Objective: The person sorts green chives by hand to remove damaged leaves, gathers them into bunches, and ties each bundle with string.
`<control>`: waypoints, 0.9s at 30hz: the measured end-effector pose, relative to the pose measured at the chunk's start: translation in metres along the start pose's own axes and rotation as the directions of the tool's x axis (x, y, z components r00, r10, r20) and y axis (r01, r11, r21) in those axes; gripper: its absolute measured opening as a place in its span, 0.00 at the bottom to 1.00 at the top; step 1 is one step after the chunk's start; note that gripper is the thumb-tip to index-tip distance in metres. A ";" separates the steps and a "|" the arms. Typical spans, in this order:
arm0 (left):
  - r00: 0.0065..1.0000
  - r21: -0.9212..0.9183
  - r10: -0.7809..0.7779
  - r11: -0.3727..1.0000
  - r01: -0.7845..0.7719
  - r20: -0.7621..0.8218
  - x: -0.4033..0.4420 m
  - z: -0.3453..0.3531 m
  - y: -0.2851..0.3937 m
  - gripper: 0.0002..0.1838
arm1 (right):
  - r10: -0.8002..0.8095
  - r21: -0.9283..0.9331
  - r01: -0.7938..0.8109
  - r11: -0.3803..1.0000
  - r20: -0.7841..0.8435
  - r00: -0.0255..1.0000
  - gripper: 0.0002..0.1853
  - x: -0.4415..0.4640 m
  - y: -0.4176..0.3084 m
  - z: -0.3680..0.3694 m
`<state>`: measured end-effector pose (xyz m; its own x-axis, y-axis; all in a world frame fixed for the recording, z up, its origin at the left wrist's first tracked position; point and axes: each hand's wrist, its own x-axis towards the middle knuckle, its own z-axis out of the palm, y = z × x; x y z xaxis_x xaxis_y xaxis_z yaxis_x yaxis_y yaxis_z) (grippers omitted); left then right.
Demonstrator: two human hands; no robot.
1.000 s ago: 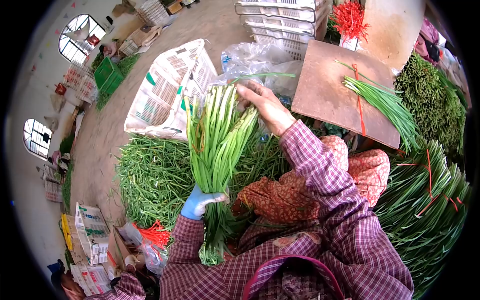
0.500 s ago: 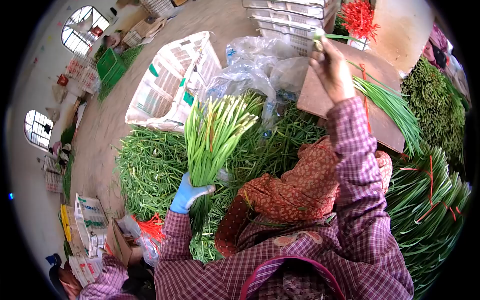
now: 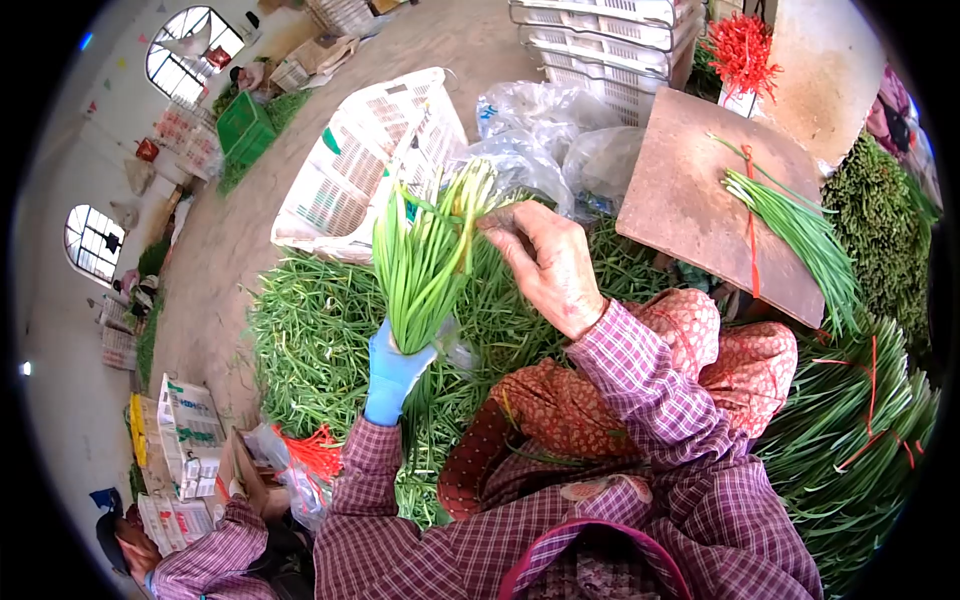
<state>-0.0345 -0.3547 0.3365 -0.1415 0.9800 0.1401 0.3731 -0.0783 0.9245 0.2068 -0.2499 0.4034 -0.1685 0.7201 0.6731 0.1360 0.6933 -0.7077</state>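
My left hand (image 3: 392, 372), in a blue glove, is wrapped round a bunch of garlic chives (image 3: 420, 270), held upright with the pale stem ends on top. The dark leaves hang below the fist. Bare, my right hand (image 3: 548, 262) is at the right side of the bunch near its upper part, fingertips pinched together on the stems there. Exactly how many stems lie between those fingers I cannot make out. Under both hands spreads a heap of loose green leaves (image 3: 310, 320). A smaller bunch of chives (image 3: 790, 225) lies on the brown board (image 3: 680, 170), across a red tie (image 3: 752, 262).
A white plastic crate (image 3: 345, 165) stands beyond the heap, beside clear plastic bags (image 3: 545, 125). Stacked crates (image 3: 610, 60) and red ties (image 3: 742, 55) are at the back. Tied chive bunches (image 3: 850, 450) lie at the right. Another person (image 3: 215, 555) sits at lower left.
My right hand has come down and left from above the board to the bunch in my left hand. The view has shifted slightly, and the left hand still grips the bunch.
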 end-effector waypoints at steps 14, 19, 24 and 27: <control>0.968 0.556 0.251 0.808 -0.194 -0.027 0.008 0.009 0.017 0.38 | -0.193 -0.604 0.196 0.773 0.070 0.979 0.11 0.032 -0.006 -0.011; 0.976 0.479 0.215 0.861 -0.169 -0.041 0.011 0.001 0.023 0.37 | -0.223 -0.694 0.127 0.709 -0.049 0.974 0.07 0.049 0.029 -0.037; 0.963 0.554 0.258 0.814 -0.175 -0.074 0.010 -0.007 0.018 0.37 | -0.105 -0.768 -0.100 0.632 -0.213 0.971 0.07 0.051 0.040 -0.096; 0.960 0.597 0.266 0.785 -0.165 -0.085 0.010 -0.008 0.024 0.37 | -0.195 -0.777 -0.030 0.629 -0.195 0.961 0.07 0.044 0.039 -0.112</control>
<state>-0.0345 -0.3478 0.3635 -0.1142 0.9046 0.4108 0.8637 -0.1139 0.4910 0.3144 -0.1881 0.4289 0.0014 0.5621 0.8271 0.8492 0.4361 -0.2978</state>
